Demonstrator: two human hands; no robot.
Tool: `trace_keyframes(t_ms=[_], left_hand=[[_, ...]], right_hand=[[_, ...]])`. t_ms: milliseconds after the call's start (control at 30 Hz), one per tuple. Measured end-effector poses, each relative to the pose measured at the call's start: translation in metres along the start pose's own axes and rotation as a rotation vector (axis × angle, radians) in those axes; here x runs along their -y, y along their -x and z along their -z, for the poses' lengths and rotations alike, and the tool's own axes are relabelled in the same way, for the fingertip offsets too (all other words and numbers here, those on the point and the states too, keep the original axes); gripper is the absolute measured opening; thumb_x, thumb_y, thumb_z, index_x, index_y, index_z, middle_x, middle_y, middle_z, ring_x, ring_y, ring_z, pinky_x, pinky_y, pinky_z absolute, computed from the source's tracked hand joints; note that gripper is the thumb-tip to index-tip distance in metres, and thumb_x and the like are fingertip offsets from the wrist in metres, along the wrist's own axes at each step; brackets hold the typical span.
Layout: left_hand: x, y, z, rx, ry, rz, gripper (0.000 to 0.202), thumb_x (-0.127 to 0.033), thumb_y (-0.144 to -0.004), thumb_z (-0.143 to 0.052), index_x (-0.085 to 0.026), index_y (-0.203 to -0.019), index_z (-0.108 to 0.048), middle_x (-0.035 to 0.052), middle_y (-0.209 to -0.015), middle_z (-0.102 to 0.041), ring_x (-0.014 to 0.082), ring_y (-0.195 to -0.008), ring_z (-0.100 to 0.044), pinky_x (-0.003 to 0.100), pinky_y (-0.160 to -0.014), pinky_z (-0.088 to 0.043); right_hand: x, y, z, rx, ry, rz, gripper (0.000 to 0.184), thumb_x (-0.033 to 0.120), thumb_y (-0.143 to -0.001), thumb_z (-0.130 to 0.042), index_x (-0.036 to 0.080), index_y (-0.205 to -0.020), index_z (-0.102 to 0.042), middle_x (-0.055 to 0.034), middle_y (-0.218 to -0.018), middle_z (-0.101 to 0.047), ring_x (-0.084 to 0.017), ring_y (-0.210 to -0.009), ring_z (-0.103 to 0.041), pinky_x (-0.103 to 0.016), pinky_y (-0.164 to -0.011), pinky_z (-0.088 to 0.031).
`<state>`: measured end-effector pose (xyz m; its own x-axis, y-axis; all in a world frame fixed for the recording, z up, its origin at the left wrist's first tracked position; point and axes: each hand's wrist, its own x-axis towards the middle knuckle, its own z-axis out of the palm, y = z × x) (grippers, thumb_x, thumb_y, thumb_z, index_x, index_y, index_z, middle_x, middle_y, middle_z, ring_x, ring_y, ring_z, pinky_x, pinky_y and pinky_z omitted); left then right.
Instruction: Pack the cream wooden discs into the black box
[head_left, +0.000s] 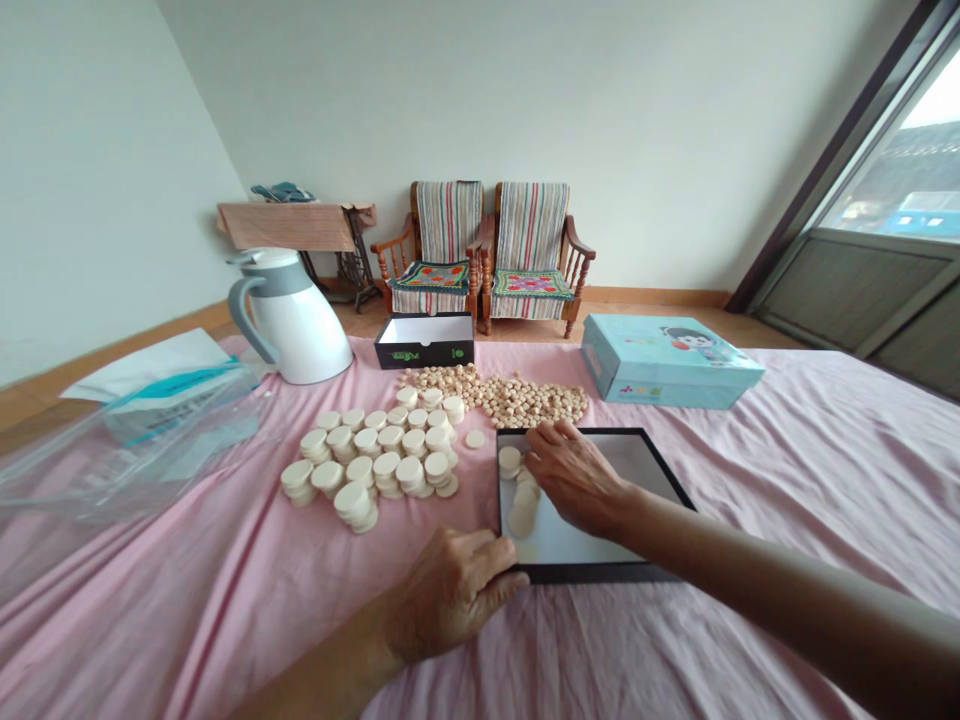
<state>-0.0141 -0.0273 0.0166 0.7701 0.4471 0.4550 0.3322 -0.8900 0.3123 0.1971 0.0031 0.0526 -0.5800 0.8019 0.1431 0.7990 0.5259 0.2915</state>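
A shallow black-rimmed box [660,462] with a white inside lies on the pink cloth in front of me. My right hand [574,472] reaches into its left part, fingers curled over a column of cream round discs [523,508] lying along the box's left edge. My left hand [454,590] rests on the cloth at the box's near left corner, fingers curled against the rim. Stacks of larger cream discs [375,462] stand to the left of the box. A heap of small round beads [517,397] lies behind it.
A white jug with a grey handle [289,315] stands at the back left. A small open black box [425,341] and a light blue carton [667,362] sit at the far edge. A clear plastic container [127,440] is on the left. Two wooden chairs [487,255] stand by the wall.
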Motion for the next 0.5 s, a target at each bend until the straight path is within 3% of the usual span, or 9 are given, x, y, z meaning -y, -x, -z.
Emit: trace_keyframes(t_ms=[267, 500], left_hand=[[0.0006, 0.0008, -0.0004, 0.018, -0.006, 0.005, 0.024, -0.031, -0.095, -0.042, -0.018, -0.077, -0.049, -0.0023, -0.061, -0.053, 0.0098, -0.053, -0.053, 0.021, -0.051, -0.035], [0.0011, 0.0002, 0.0001, 0.016, -0.019, -0.001, 0.025, -0.032, -0.096, -0.04, -0.017, -0.078, -0.049, -0.0023, -0.061, -0.054, 0.0102, -0.053, -0.054, 0.021, -0.051, -0.035]], right_hand=[[0.0062, -0.0049, -0.0039, 0.019, 0.127, -0.016, 0.02, 0.014, -0.087, -0.047, 0.015, -0.084, -0.067, -0.009, -0.088, -0.059, -0.023, -0.089, -0.046, -0.037, -0.078, -0.033], [0.0025, -0.001, -0.0044, 0.026, 0.111, -0.029, 0.016, 0.014, -0.086, -0.051, 0.014, -0.082, -0.066, -0.0089, -0.086, -0.059, -0.024, -0.089, -0.048, -0.038, -0.08, -0.034]])
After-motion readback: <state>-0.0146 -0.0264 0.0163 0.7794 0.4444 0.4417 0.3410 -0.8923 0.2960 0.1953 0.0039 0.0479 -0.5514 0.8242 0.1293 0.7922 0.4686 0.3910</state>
